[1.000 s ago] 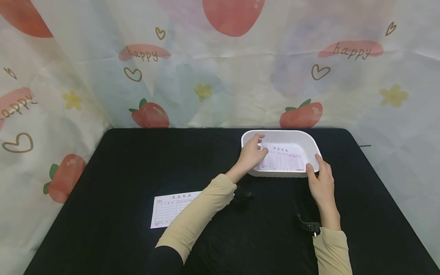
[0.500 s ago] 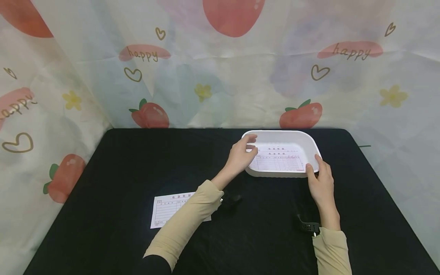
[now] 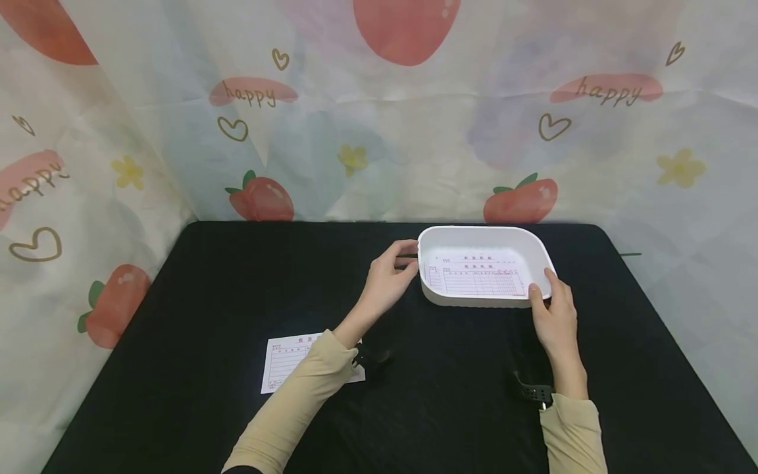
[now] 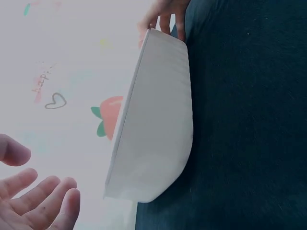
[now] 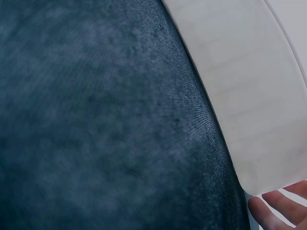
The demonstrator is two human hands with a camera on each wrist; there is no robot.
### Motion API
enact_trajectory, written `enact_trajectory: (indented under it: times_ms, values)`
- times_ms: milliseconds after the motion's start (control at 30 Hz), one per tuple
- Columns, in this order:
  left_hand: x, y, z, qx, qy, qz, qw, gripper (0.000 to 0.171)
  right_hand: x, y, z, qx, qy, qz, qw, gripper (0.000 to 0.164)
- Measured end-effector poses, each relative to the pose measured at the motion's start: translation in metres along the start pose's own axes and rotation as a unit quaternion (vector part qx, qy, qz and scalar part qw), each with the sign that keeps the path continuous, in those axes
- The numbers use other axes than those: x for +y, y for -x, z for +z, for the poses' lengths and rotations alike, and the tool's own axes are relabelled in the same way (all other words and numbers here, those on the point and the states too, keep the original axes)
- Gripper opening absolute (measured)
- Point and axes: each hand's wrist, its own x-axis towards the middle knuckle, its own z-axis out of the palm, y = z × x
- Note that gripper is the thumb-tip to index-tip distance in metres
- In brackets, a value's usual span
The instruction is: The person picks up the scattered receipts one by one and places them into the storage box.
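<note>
In the head view a white plastic tray [image 3: 482, 302] stands at the back right of the black table. Printed receipt slips [image 3: 480, 280] lie overlapping inside it, with red marks on them. My right hand [image 3: 556, 326] holds the tray's front right corner, thumb at the front and fingers along the right side. At the tray's left end is my left hand [image 3: 385, 280], fingers loosely bent and holding nothing; the left wrist view shows its fingers [image 4: 48, 201] apart from the tray wall [image 4: 153, 110]. Another receipt slip [image 3: 287, 365] lies on the table, partly hidden under my left forearm.
Black cloth covers the table [image 3: 450, 408], whose back edge runs just behind the tray. A patterned curtain [image 3: 403, 145] hangs behind and at the sides. A black wrist strap [image 3: 535, 392] is on the right wrist.
My left hand has drawn back leftward out of the tray to its left end. The slips inside now show as an overlapping pair. The right hand keeps its place on the corner.
</note>
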Motion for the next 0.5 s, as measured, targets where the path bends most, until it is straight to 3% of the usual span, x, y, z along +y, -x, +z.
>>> enact_trajectory:
  times_ms: [300, 500]
  values:
    - [-0.013, 0.025, -0.027, 0.007, 0.038, -0.003, 0.9993, 0.035, 0.003, 0.0, 0.0, 0.004, 0.0, -0.003, 1.0, 0.054]
    - [-0.026, 0.044, -0.05, 0.006, 0.035, -0.018, 0.9992, 0.034, 0.002, -0.001, 0.001, 0.002, -0.003, -0.002, 1.0, 0.055]
